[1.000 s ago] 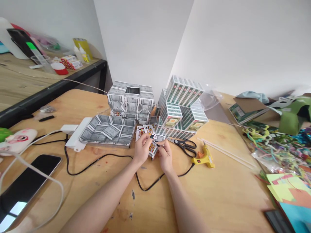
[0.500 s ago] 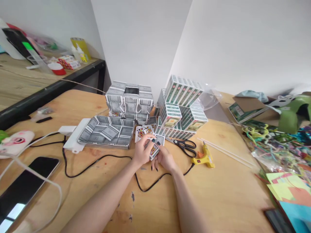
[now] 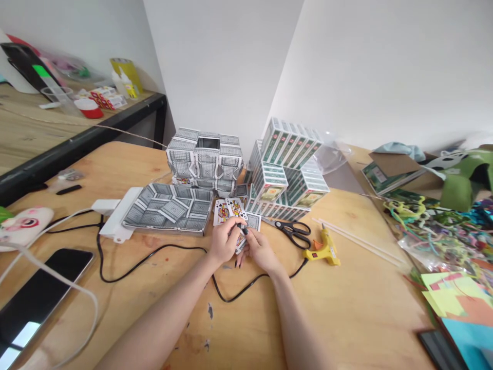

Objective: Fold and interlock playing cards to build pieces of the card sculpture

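Both of my hands meet over a playing card [image 3: 240,242] near the middle of the table. My left hand [image 3: 224,240] is closed on its upper left part, and my right hand [image 3: 262,251] pinches its right side, with dark-nailed fingers curled beneath. Much of the card is hidden by the fingers. Just beyond lie loose face cards [image 3: 227,206], a jack and a queen showing, and a face-down card [image 3: 253,221]. Behind them stands a hollow block structure [image 3: 206,159] covered in grey-backed cards. To its front left is a shallow tray made of cards [image 3: 169,208].
Green-and-white card boxes [image 3: 292,149] are stacked behind my right hand. Black scissors [image 3: 295,231], a yellow glue gun [image 3: 325,249] and clear glue sticks [image 3: 360,241] lie to the right. A black cord [image 3: 154,255] crosses the table; a phone [image 3: 42,303] lies at left.
My fingers have drawn closer together over the card, covering more of its face. The left hand has shifted slightly left, and the fingers under the card have moved a little.
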`<state>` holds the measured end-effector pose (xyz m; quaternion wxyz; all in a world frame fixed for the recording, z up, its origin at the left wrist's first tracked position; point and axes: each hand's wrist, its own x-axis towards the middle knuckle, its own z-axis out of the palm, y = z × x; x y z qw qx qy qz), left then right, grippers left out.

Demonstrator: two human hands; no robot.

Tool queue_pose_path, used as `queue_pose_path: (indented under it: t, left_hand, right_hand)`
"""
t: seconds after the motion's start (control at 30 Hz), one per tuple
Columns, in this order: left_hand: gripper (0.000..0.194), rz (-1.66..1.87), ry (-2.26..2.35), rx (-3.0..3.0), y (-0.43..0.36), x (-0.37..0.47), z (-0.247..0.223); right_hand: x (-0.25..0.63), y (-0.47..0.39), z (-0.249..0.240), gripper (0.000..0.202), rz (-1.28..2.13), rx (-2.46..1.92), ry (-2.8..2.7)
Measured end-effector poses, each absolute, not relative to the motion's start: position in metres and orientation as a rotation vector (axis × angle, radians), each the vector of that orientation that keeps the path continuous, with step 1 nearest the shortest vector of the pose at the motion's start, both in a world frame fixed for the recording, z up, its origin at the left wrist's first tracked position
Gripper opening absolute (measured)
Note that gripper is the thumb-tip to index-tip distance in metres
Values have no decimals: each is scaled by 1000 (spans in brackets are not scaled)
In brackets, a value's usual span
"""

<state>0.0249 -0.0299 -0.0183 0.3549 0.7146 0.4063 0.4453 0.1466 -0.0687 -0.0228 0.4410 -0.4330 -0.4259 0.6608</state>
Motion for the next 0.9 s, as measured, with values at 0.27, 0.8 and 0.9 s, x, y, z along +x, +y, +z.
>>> queue_pose_path:
  t: [0.27, 0.8, 0.9]
  left_hand:
    - [40, 1059, 1108, 2141, -35, 25, -20]
    - [17, 1274, 1087, 1934, -38, 29, -11]
    - [23, 1254, 1041, 1921, -38, 28, -11]
  right_hand:
    - [152, -69, -19, 35, 1525, -1174, -1163]
    - [152, -67, -28, 32, 1102, -1288, -1140]
    - [154, -67, -30, 32, 1107, -1290, -1110]
